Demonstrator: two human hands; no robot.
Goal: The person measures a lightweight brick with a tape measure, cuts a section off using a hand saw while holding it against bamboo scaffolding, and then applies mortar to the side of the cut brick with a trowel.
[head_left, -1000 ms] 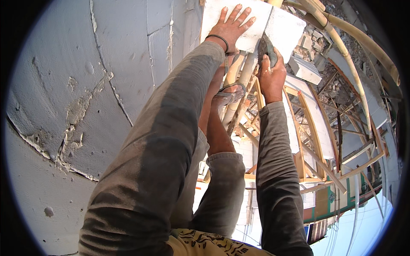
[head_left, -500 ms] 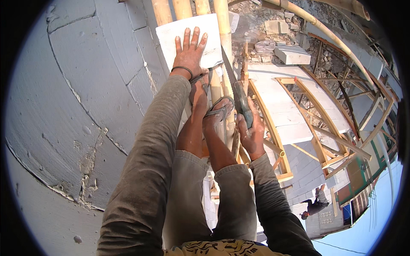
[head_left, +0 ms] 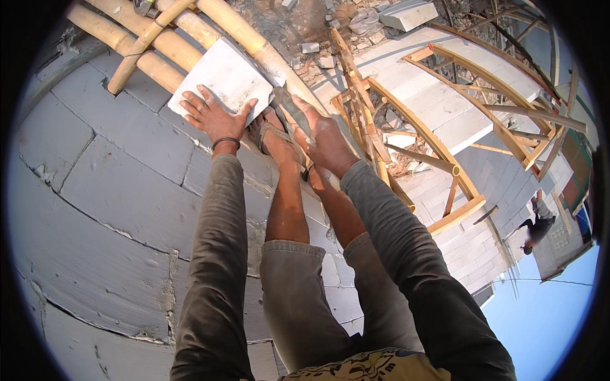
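Fingers splayed, left hand [head_left: 219, 119] flat on chalky block [head_left: 230, 68], right hand [head_left: 325, 145] clamped on saw [head_left: 291, 112] beside it, round bamboo [head_left: 176, 56] beneath

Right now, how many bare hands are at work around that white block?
2. The left hand lies spread on the white block; the right hand is closed around the saw handle beside it. Some right-hand fingers are hidden.

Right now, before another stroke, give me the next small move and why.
Perhaps press the left grip more firmly on the white block: it lies spread on top rather than clasping it, the block rests on round bamboo poles, and the right grip holds a saw.
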